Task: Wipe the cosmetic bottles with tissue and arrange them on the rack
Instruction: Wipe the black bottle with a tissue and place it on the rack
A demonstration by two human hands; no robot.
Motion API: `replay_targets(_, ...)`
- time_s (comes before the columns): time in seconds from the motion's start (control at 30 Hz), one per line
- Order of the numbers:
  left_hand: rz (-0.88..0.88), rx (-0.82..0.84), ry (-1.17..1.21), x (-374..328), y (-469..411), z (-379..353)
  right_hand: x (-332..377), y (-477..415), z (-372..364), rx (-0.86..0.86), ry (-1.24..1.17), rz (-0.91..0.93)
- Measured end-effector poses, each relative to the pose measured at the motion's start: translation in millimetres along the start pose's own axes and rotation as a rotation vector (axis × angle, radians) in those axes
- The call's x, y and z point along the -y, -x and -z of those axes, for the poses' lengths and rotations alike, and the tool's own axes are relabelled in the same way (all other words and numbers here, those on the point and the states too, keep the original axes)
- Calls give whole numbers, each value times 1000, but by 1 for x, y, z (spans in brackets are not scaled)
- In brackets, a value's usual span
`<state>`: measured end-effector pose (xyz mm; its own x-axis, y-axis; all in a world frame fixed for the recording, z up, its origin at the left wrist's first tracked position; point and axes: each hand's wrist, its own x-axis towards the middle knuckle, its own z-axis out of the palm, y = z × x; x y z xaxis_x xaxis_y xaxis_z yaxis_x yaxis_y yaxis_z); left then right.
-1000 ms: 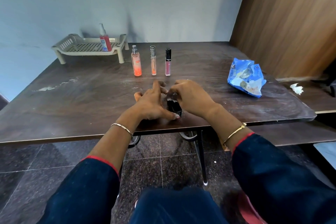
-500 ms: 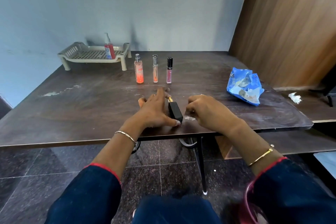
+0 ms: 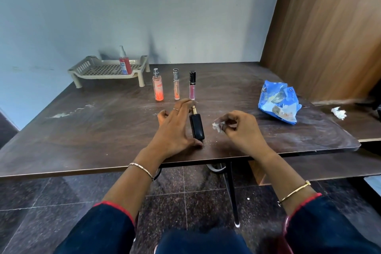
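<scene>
A black bottle (image 3: pixel 196 125) with a gold nozzle lies flat on the dark table (image 3: pixel 92 130), near the front edge. My left hand (image 3: pixel 175 128) rests beside it, thumb touching its base and straight fingers reaching past its nozzle. My right hand (image 3: pixel 241 128) hovers to the right of the bottle and pinches a small white tissue wad (image 3: pixel 217 126). Behind stand an orange spray bottle (image 3: pixel 158 88), a clear orange tube (image 3: pixel 176 85) and a pink gloss tube (image 3: pixel 192 86). The beige rack (image 3: pixel 92 71) at the back left holds a red spray bottle (image 3: pixel 125 62).
A blue tissue pack (image 3: pixel 279 101) lies at the right of the table. A crumpled tissue (image 3: pixel 338 112) sits on a lower surface further right, below a wooden panel (image 3: pixel 329 27). A wall stands behind the rack. White crumbs dot the tabletop.
My right hand has drawn away from the black bottle to the right, taking the tissue wad with it. My left hand stays at the bottle.
</scene>
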<state>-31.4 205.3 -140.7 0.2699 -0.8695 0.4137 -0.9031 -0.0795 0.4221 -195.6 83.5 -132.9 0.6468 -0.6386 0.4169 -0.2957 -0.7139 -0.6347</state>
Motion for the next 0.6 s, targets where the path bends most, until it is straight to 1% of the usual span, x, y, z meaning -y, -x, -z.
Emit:
replay_targets(0.1, -73, -15, -67, -1, 2, 2, 0, 0, -4, -24, 26, -6)
replay_targets(0.2, -127, -46, -60, -2, 6, 3, -1, 1, -7, -25, 78, 11)
replay_targets(0.33, -154, -141, -25, -2, 8, 0, 2, 1, -11, -40, 62, 27)
replay_targets(0.4, -164, -230, 2, -4, 7, 0, 3, 1, -13, -39, 59, 28)
replay_targets(0.5, -113, -389, 202, -16, 3, 5, 2, 0, -15, -50, 40, 25)
replay_targets(0.53, -70, -407, 305, -20, 2, 7, 2, 1, -15, -54, 33, 23)
replay_targets(0.6, 44, -386, 497, -26, -1, 10, 2, 2, -15, -59, 21, 15)
